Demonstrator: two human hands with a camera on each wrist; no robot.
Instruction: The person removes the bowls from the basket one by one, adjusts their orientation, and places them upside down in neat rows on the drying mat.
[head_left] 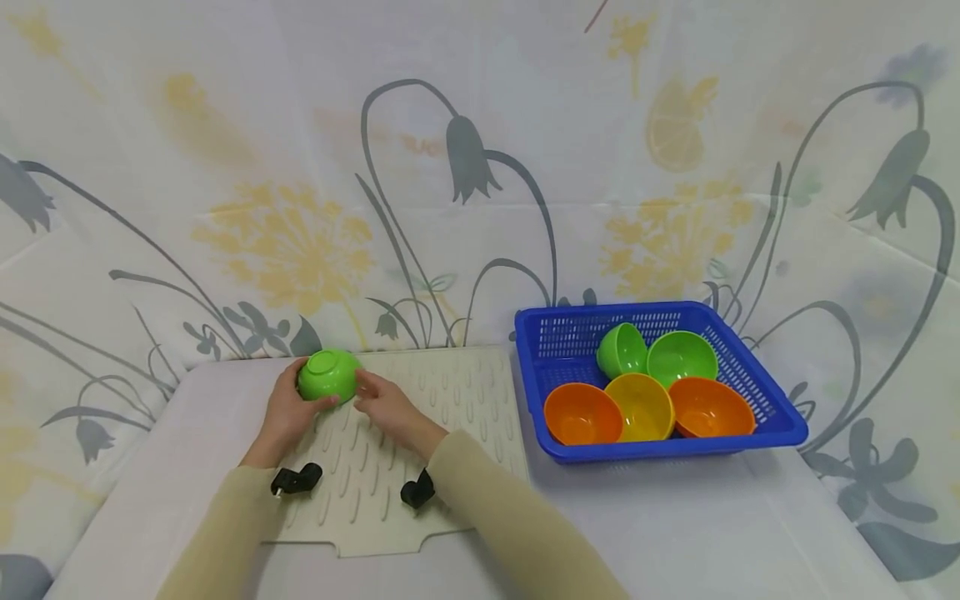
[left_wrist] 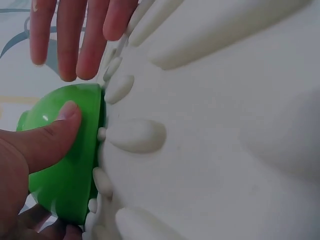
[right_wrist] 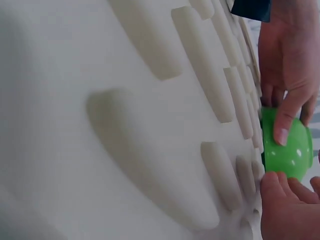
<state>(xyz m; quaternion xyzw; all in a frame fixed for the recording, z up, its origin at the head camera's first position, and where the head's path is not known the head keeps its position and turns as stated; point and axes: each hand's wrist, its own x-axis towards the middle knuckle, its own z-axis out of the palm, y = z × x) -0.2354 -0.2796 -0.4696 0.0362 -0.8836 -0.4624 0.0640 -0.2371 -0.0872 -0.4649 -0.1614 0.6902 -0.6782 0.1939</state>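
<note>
Just beside mat (head_left: 352, 467), blue basket (head_left: 667, 452); left grip (head_left: 292, 410) around green bowl (head_left: 328, 380).

Left fingers (left_wrist: 34, 219) curled, right fingers (left_wrist: 69, 42) straight

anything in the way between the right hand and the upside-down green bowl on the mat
Nothing visible is: the right hand has its fingers right beside the green bowl, though contact is unclear. The left hand grips the bowl's opposite side, not in between. The ridged mat lies beneath.
</note>
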